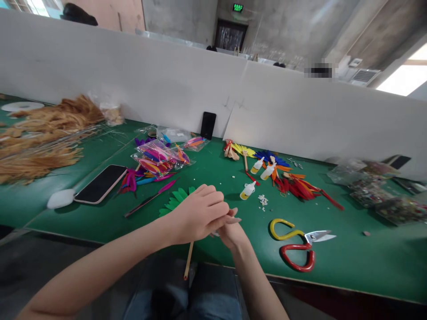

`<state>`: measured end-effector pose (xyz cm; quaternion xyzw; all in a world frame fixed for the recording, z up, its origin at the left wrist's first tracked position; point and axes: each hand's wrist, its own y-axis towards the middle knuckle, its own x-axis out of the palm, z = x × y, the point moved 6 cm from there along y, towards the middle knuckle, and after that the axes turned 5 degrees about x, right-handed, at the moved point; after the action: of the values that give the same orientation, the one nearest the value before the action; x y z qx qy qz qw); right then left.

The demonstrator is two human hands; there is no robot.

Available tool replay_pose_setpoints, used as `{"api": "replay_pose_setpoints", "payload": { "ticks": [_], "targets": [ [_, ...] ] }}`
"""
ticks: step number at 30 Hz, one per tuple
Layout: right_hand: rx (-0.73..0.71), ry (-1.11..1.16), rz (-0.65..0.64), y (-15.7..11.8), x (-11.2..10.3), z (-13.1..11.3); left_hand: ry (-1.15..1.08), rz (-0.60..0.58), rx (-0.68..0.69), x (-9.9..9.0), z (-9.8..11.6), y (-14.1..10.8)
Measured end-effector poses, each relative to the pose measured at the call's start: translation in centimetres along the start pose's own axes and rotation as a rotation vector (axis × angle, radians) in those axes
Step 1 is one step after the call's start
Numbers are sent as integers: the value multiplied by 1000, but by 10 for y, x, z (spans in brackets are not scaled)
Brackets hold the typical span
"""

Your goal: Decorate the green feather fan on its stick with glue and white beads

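Green feathers (175, 199) and stick (189, 261) by two meeting hands

Head view: left hand (204, 212) on top with fingers curled in, against right hand (229, 229), partly covered, just to the near right. Cannot tell the tightness of either grip, nor anything held inside. Beyond the left hand, on its far left side and partly hidden by it, green feathers over the green table (247, 253). From under the same hand, toward the near side, a bare wooden stick with its lower end past the table edge. Cannot tell whether joined to the feathers.

To the right, scissors (307, 238) with one yellow and one red handle. Farther off, three small bottles (247, 192) near a little heap of white beads (263, 200). To the left, a phone (100, 183) lying flat; beyond it, bagged bright feathers (160, 156). Far left, tan fibre (65, 116) in loose bundles.
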<state>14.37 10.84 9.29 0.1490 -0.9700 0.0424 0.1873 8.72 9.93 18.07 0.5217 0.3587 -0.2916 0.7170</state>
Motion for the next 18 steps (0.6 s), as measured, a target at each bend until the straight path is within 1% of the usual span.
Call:
{"api": "replay_pose_setpoints", "payload": {
  "ticks": [2,4,8,10,13,16,18],
  "targets": [
    [27,58,-1,-2,7,1,-15,41,0,-1,4,-2],
    [78,115,16,-4,12,6,-86,84,-11,-2,7,-3],
    [165,161,89,-8,15,15,-232,140,-47,-5,10,-3],
    [166,161,104,-11,17,14,-283,138,-78,-5,11,-4],
    [154,155,75,-13,21,12,-367,118,-151,-5,10,-7],
    [146,151,42,-15,23,13,-441,74,-209,-6,10,-10],
    [155,154,53,-16,22,16,-465,34,-244,-6,11,-12]
  ]
}}
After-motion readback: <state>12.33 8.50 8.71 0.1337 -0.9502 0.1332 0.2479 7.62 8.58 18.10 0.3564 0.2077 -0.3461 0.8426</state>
